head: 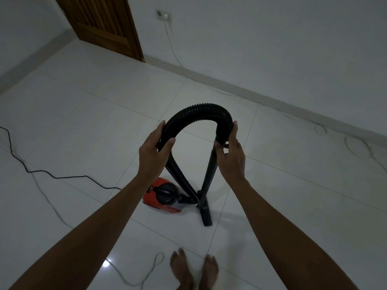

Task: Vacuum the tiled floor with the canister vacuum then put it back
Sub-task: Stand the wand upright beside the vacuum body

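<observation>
Head view: left hand (154,152) fingers curl around the arched hose (196,114); right hand (231,152) fingers clasp the wand (209,170) top. Below the hose stand one red canister (161,194) and one floor head (206,213) on the tiles (83,132). One black cord (31,170) trails left of the canister. Vacuuming seems just beginning or ending; I cannot tell which, and stowing remains.

The floor tiles (88,126) look glazed and glossy, mirroring a bright glint of light near the bare feet. The hose (201,110) is ribbed black plastic with a faint sheen (its ridges catch the light), while the wand (209,170) is smooth and dark. The canister body (156,198) is shiny red plastic with black parts. The door (104,26) is grooved brown wood. The walls look matt.
</observation>
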